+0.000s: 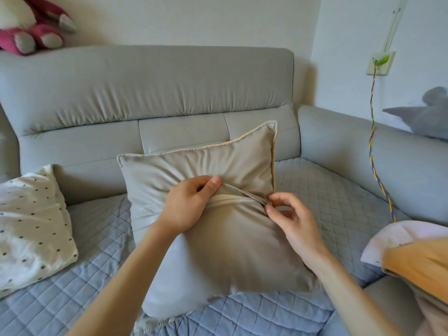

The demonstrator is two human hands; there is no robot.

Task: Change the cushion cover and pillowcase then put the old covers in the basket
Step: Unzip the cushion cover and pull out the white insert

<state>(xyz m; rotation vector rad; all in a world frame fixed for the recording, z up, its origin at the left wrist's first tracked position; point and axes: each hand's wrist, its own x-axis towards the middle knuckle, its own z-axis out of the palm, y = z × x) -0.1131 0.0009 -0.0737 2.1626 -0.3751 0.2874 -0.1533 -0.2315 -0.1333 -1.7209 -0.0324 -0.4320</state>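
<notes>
Beige cushion [218, 238] standing tilted on the quilted blue-grey mat [80, 275] of a grey sofa [145, 88], its upper edge leaning toward the backrest and its zipper side facing the camera. The cushion cover [194, 161] is on the cushion. Across its middle the flap is drawn back to expose a pale zipper [230, 198]. The left hand [186, 207] rests on the cushion at the left part of the zipper, its thumb and curled fingers [201, 181] pinching the lifted flap of the cover. The right hand [293, 224] lies at the right end of the zipper, thumb and forefinger closed together on that end, the other fingers loosely curled; the zipper pull itself cannot be made out. A white pillow with dark dots [31, 226] lies on the mat at the left, apart from the cushion. An orange and pink cushion [417, 263] enters at the lower right edge. A pink and white plush toy [31, 27] sits on top of the backrest at the upper left, and a grey plush toy [426, 115] rests on the right arm of the sofa. A twisted blue and yellow cable [373, 141] hangs from a wall socket [380, 63] down behind the sofa arm.
</notes>
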